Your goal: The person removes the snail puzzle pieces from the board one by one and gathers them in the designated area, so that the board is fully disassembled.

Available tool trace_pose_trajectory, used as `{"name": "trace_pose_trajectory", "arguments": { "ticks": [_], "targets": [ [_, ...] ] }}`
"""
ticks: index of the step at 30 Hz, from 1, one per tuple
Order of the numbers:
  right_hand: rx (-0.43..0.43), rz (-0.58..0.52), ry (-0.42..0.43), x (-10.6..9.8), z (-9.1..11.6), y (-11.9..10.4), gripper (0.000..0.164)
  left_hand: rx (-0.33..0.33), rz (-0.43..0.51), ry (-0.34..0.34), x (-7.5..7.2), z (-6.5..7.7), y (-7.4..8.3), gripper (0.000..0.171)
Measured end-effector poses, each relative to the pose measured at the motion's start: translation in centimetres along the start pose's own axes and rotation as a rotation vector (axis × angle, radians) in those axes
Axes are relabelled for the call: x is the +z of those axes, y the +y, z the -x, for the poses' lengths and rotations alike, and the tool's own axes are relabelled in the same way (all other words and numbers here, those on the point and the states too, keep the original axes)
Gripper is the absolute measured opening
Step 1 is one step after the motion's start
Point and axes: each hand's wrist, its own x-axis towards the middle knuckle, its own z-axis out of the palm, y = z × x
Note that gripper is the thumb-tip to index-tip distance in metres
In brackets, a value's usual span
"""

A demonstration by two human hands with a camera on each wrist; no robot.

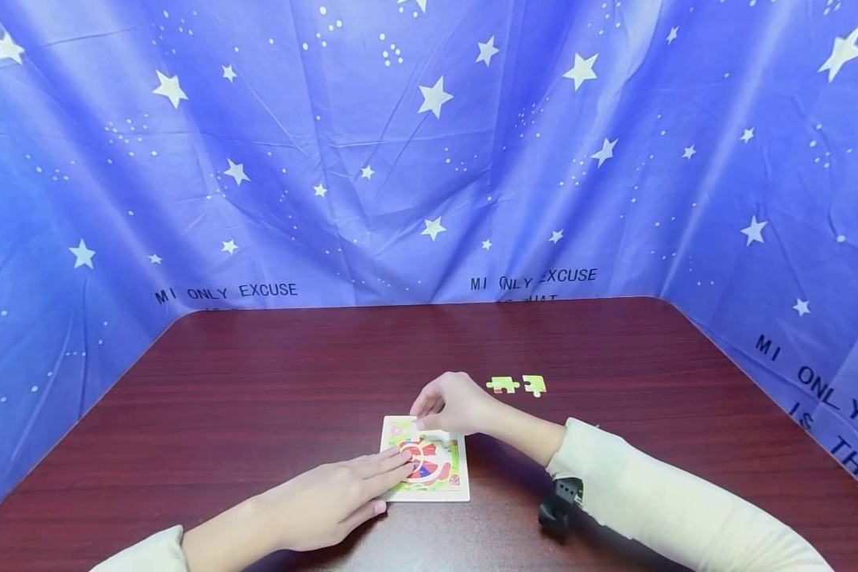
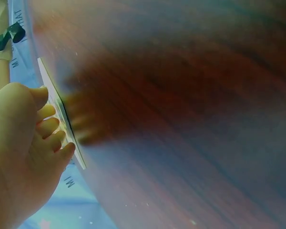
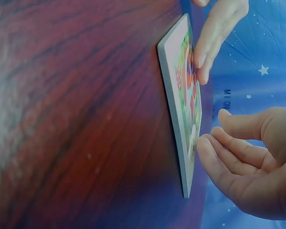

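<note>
A: What does the head view show?

B: A puzzle board (image 1: 429,500) lies flat on the tabletop (image 1: 329,357). The left hand (image 1: 329,496) rests over its left side, fingers extended; the right hand (image 1: 456,403) bends over its far edge.

A: Anything loose?

B: One loose piece (image 1: 503,385) and another loose piece (image 1: 538,382) lie beyond the board, off to its right (neither is under a hand).

A: And the left wrist view?

B: Straight fingers on the board, steadying it, I'd judge.

A: The right wrist view?

B: Thumb and fingers bend toward the board; I can't tell whether they pinch a piece.

A: So which step?

B: Probably fitting a piece beside the pale patch (image 1: 439,435) near the board's far edge. The next move calls for a gentle press there, with the board held still.
</note>
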Motion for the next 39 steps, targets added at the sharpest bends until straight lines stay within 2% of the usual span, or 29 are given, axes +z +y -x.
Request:
{"name": "trace_pose_trajectory", "arguments": {
  "ticks": [11,19,23,29,36,39],
  "targets": [
    [0.058,-0.018,-0.041,0.27,-0.23,-0.56,0.011,0.026,-0.015,0.003,0.18,-0.19,0.08,0.049],
    [0.142,-0.095,-0.039,0.31,0.02,-0.45,0.010,0.039,-0.027,-0.005,0.27,-0.54,0.03,0.049],
    [0.212,-0.194,-0.039,0.43,0.10,-0.58,0.010,0.054,-0.036,-0.006,0.38,-0.74,0.04,0.048],
    [0.275,-0.327,-0.050,0.48,0.03,-0.73,0.013,0.075,-0.047,0.029,0.41,-0.89,-0.16,0.045],
    [0.341,-0.467,-0.074,0.39,-0.04,-0.76,0.019,0.065,-0.009,0.034,0.24,-0.96,-0.24,0.046],
    [0.377,-0.569,-0.081,0.36,-0.08,-0.78,0.022,0.053,0.011,0.032,0.22,-0.96,-0.24,0.047]
  ]
}}
